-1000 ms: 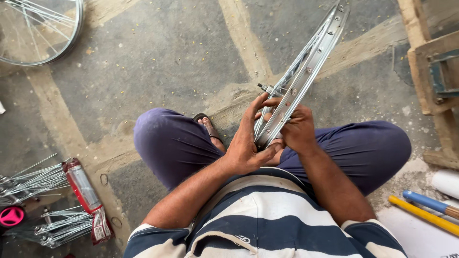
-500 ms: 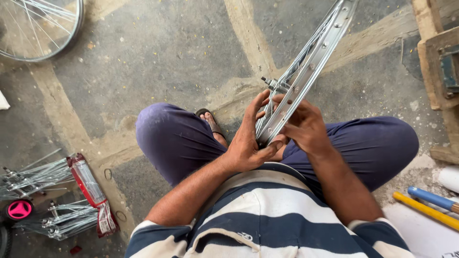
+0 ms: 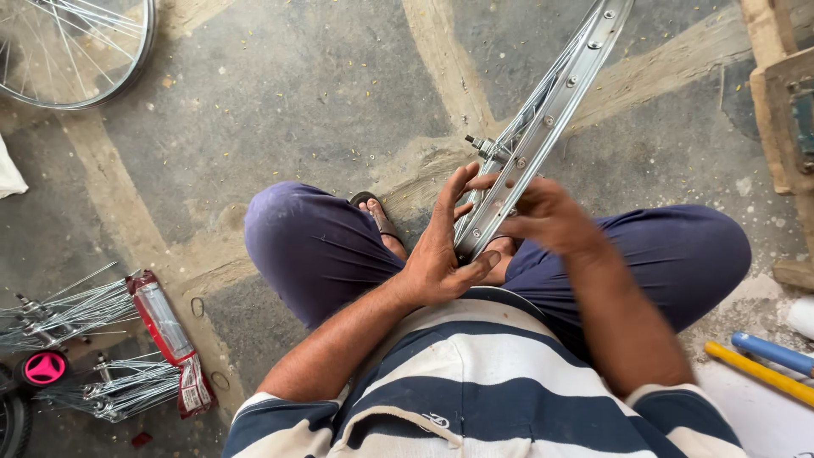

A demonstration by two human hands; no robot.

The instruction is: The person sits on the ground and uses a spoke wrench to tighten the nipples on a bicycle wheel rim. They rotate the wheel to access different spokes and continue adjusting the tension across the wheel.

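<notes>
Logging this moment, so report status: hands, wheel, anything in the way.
Left hand and right hand both gripping the wheel rim at its near end. Rim stands on edge, over the lap, hub and spokes fitted. Nothing blocking; spoke bundles lie apart, left.

Open floor (image 3: 297,102): ahead and left of knees. Obstacles: upright wheel rim (image 3: 543,119) between left hand (image 3: 441,246) and right hand (image 3: 547,216); spoked wheel (image 3: 76,51) far left; spoke bundles (image 3: 76,314) left; wooden frame (image 3: 784,110) right.

Wheel rim (image 3: 543,127) top past frame edge, hub behind hands (image 3: 500,233).
</notes>
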